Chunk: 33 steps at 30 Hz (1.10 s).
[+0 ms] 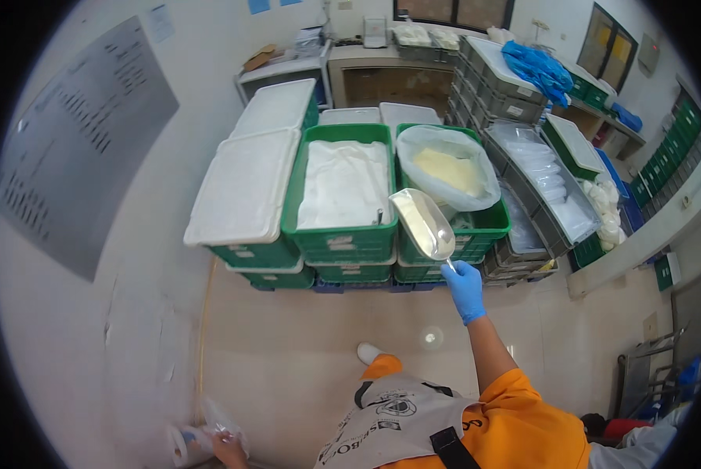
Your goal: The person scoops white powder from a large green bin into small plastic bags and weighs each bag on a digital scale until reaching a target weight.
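My right hand (465,291), in a blue glove, is closed around the handle of a scoop (442,232). Pale yellow powder (421,227) fills much of the scoop, which is held over the front edge of a green crate (493,228). Behind it, an open plastic bag (481,147) in that crate holds more of the pale yellow powder (448,170). Down at the lower left, my bare left hand (230,452) grips a crumpled clear plastic bag (224,422). A white, printed container (185,447) is beside it, partly cut off by the picture's edge.
Left of the scoop, a green crate (343,244) holds a white cloth or liner (344,184). White-lidded crates (245,187) stand against the wall. Grey crates (511,109) are stacked to the right, under blue plastic (536,69). A metal-framed chair or cart (651,367) is at lower right.
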{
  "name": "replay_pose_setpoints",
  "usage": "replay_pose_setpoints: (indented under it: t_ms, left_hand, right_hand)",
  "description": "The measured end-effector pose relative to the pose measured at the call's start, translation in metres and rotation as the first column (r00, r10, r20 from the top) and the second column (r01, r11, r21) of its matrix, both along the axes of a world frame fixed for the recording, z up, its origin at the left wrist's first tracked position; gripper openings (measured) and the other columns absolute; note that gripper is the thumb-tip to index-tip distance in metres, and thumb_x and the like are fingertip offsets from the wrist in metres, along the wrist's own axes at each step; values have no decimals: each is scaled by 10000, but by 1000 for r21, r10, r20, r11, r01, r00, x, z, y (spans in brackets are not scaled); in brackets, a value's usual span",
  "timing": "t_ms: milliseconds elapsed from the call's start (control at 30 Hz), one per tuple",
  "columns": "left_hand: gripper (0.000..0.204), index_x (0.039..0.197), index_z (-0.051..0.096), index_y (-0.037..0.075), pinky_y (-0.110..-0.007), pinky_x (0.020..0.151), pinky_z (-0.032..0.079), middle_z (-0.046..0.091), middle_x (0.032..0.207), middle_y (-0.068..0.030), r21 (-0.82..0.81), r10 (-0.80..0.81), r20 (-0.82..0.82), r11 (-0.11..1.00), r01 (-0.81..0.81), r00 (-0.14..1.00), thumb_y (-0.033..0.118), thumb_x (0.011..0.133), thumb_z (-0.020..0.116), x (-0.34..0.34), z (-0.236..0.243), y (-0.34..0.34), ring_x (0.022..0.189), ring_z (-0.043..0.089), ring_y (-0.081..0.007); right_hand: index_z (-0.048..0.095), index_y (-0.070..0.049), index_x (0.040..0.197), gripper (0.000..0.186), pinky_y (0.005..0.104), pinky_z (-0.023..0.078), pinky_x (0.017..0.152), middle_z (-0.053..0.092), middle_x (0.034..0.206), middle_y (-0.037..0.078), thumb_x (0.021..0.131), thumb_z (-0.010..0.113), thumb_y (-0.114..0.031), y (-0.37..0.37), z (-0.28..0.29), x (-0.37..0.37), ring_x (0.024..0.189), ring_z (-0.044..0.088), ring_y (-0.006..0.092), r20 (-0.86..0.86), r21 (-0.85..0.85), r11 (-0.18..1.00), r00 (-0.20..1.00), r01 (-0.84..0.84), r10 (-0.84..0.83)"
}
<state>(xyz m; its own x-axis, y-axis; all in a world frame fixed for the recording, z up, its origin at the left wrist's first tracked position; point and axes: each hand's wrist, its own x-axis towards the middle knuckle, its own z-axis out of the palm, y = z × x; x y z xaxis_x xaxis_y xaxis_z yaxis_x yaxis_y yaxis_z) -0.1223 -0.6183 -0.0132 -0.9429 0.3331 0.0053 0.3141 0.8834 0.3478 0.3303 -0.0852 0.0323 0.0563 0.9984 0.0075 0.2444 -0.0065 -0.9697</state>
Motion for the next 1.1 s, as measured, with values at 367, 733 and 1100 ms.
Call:
replay_pose_setpoints:
  t_ms: [367, 733, 1100]
  left_hand:
    - [379, 1024, 672, 13, -436, 849, 532, 667, 1017, -208, -97, -306, 289, 933, 346, 907, 81, 666, 773, 34, -101, 271, 925, 648, -391]
    - [281, 871, 774, 53, -382, 777, 562, 746, 864, -141, -254, 42, 553, 960, 121, 832, 209, 643, 826, 142, -60, 362, 826, 723, -299]
    - [407, 947, 726, 47, -394, 805, 537, 726, 915, -147, -233, 69, 594, 968, 90, 802, 225, 620, 891, 285, -7, 496, 885, 699, -300]
  right_hand:
    - [725, -6, 852, 358, 454, 514, 743, 698, 866, 222, 841, 687, -362, 308, 18, 95, 798, 673, 376, 771, 18, 999, 635, 48, -44]
    - [760, -63, 986, 374, 430, 555, 748, 742, 922, 157, 756, 719, -355, 604, -81, 90, 794, 709, 332, 527, -826, 471, -130, -309, 840]
    - [721, -43, 1107, 383, 450, 519, 922, 680, 1172, 208, 911, 554, -326, 535, -199, 82, 1090, 656, 374, 607, -723, 644, 215, -249, 765]
